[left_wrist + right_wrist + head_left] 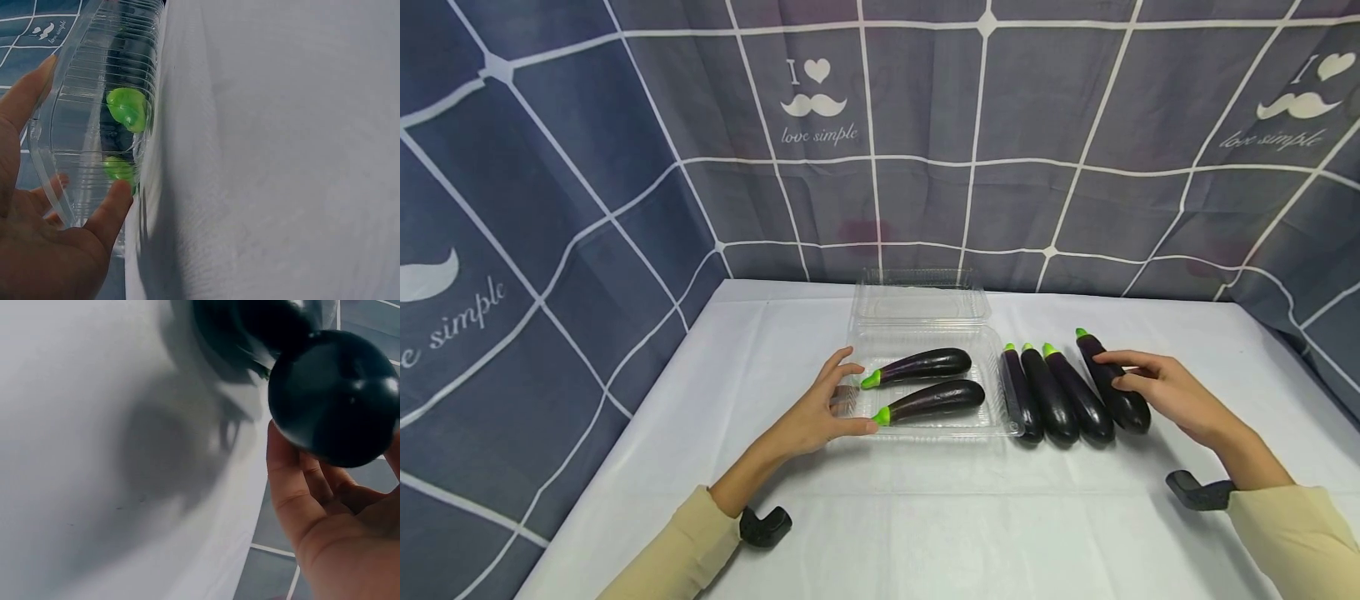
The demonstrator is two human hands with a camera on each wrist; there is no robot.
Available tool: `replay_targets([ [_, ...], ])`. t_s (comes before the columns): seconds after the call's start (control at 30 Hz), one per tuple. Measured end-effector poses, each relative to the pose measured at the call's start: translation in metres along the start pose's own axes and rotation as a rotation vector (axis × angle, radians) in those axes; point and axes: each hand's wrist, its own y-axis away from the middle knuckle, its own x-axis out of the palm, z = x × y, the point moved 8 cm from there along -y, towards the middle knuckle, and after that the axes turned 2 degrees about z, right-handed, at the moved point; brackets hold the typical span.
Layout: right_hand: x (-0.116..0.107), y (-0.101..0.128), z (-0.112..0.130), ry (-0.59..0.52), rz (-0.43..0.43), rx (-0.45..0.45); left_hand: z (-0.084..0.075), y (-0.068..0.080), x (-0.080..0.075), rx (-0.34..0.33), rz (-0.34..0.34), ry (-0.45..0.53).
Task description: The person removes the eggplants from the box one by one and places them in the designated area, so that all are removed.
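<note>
My left hand [816, 417] holds the left end of a clear plastic clamshell container [925, 333], its thumb at the front corner and fingers along the side. Inside lie two dark eggplants: a rear eggplant [928, 364] and a front eggplant [936, 398], green stems toward that hand. In the left wrist view, a green stem [128, 107] shows through the ribbed wall. My right hand [1165, 392] grips another eggplant [1112, 383] from its right side. The right wrist view shows this eggplant's round end [337, 400] between fingers and thumb, raised, with a shadow on the cloth.
Three more eggplants [1052, 396] lie side by side against the container's right side, stems pointing away. The container's lid [921, 300] is folded back behind it. A white cloth [925, 517] covers the table, and a grey patterned curtain [917, 108] hangs behind.
</note>
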Motion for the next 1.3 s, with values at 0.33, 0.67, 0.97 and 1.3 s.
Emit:
replay_targets([
  [0.33, 0.004, 0.002, -0.007, 0.004, 0.041, 0.010, -0.001, 0.001, 0.000, 0.002, -0.005, -0.002],
  [0.67, 0.008, 0.000, -0.012, -0.023, 0.074, -0.001, 0.000, 0.000, 0.000, -0.003, -0.006, -0.007],
  [0.97, 0.014, -0.002, -0.013, 0.005, 0.105, -0.011, 0.001, 0.000, 0.000, -0.001, -0.007, 0.003],
  [1.3, 0.016, 0.001, -0.016, 0.010, 0.094, 0.016, 0.000, 0.001, 0.000, 0.006, 0.003, 0.005],
])
